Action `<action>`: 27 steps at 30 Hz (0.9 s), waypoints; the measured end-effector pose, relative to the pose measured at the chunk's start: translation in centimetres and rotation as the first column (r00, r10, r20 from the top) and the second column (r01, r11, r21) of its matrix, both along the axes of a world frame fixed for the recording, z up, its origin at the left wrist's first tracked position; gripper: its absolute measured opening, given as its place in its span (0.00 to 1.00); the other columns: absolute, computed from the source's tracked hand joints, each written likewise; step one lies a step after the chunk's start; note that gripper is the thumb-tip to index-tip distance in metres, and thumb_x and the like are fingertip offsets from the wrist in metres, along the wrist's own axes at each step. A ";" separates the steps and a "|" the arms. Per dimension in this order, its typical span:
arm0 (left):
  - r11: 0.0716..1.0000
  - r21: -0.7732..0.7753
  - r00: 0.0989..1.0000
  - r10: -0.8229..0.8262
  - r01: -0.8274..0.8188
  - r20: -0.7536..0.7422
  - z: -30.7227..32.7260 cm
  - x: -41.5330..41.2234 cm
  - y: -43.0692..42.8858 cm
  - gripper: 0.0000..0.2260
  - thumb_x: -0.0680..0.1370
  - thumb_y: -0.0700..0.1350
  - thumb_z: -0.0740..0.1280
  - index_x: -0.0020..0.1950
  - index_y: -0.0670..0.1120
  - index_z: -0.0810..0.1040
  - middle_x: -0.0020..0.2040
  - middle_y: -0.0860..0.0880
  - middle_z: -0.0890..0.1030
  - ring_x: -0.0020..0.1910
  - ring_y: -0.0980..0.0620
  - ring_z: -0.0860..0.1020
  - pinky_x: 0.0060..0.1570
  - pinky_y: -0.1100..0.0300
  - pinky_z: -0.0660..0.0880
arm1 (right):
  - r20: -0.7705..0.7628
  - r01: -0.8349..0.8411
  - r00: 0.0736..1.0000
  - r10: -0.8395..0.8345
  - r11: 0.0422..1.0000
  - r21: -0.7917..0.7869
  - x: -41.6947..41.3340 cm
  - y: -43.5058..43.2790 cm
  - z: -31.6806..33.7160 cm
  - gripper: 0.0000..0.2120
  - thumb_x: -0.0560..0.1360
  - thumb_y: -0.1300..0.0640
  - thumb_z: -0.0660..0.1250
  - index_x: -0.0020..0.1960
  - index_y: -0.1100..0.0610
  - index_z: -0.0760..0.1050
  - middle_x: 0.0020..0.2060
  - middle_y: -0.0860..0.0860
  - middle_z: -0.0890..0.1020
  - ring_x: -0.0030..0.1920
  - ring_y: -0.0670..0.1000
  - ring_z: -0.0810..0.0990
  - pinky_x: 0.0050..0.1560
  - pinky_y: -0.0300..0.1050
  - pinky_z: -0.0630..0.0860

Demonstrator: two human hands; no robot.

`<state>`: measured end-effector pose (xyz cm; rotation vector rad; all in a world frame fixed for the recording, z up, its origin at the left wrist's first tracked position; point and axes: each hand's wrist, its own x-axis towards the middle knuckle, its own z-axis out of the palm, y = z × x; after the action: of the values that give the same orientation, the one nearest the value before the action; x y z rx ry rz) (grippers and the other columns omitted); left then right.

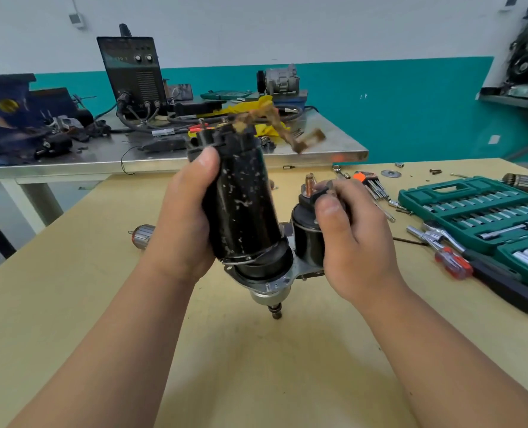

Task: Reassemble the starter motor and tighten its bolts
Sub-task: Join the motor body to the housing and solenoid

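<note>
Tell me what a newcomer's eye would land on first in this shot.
Dead centre, the black starter motor is held upright. The left hand grips its scratched housing and the right hand grips the solenoid beside it. Coppery leads stick out of its far end, blurred. On the tan table at right lies an open green socket set, with a red-handled screwdriver just in front.

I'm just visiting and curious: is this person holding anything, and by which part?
Yes, the starter motor. The left hand grips its long black body around the middle; the right hand grips the smaller cylinder beside it, near its top.
</note>
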<state>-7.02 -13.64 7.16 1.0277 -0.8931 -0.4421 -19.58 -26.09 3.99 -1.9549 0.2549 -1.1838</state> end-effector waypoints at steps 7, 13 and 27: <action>0.997 -0.029 0.872 0.051 -0.075 -0.486 -0.3 0.2 -1.2 0.25 0.77 0.65 0.61 0.58 0.45 0.81 0.47 0.41 0.85 0.47 0.40 0.84 0.44 0.46 0.80 | -0.043 0.022 0.999 -0.021 1.000 0.014 0.0 -0.1 0.2 0.14 0.70 0.35 0.52 0.42 0.43 0.68 0.42 0.46 0.73 0.42 0.37 0.72 0.40 0.26 0.65; 0.998 -0.070 0.717 -0.043 -0.008 -0.696 -1.0 0.9 -1.7 0.29 0.78 0.64 0.62 0.66 0.42 0.74 0.50 0.37 0.82 0.43 0.39 0.83 0.41 0.44 0.80 | -0.077 0.022 0.997 -0.018 0.999 0.049 0.1 0.0 0.4 0.17 0.70 0.34 0.51 0.40 0.45 0.70 0.40 0.45 0.73 0.40 0.37 0.72 0.37 0.26 0.65; 0.971 0.236 0.978 0.092 -0.047 -0.185 -0.8 -0.1 -1.3 0.29 0.71 0.66 0.64 0.59 0.44 0.80 0.55 0.35 0.81 0.54 0.39 0.82 0.52 0.40 0.80 | -0.107 0.072 0.993 -0.054 0.982 0.175 0.5 0.1 -0.2 0.20 0.78 0.39 0.55 0.34 0.50 0.65 0.23 0.41 0.67 0.25 0.41 0.66 0.25 0.30 0.63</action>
<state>-7.16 -14.94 6.35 1.2019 -0.6375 -0.5866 -19.09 -26.03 3.76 -1.8634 0.4640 -1.0639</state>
